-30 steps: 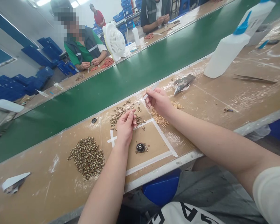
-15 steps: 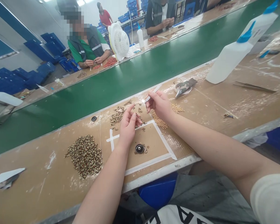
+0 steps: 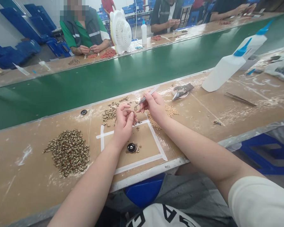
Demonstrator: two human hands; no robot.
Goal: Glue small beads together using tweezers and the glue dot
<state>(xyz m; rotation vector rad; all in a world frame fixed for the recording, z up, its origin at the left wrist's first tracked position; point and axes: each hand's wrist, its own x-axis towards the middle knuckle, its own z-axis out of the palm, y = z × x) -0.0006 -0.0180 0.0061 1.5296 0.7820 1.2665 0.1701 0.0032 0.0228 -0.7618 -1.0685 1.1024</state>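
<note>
Slim silver tweezers (image 3: 145, 97) are pinched in my right hand (image 3: 155, 105), their tip pointing down and left toward the other hand. My left hand (image 3: 125, 121) has its thumb and fingers brought together; whatever tiny piece is between them is too small to make out. Small brass-coloured metal pieces (image 3: 110, 113) lie scattered beyond and beside my left hand. Under my right hand spreads a pile of small tan beads (image 3: 171, 110). Closer to me, a small round dish of dark liquid (image 3: 132, 148) sits inside a rectangle of white tape (image 3: 139, 164).
A large heap of brass-coloured pieces (image 3: 68, 153) lies to the left, near a black round cap (image 3: 84, 112). On the right are a camouflage-patterned wrapped roll (image 3: 183, 91), other tweezers (image 3: 240, 99) and white bottles (image 3: 223, 72). Beyond the green belt (image 3: 90, 83), co-workers sit by a fan (image 3: 121, 31).
My right hand has brought the tweezers' tip down close to my left fingers. The left fingers, spread before, have drawn in toward the thumb. The view has shifted slightly.
</note>
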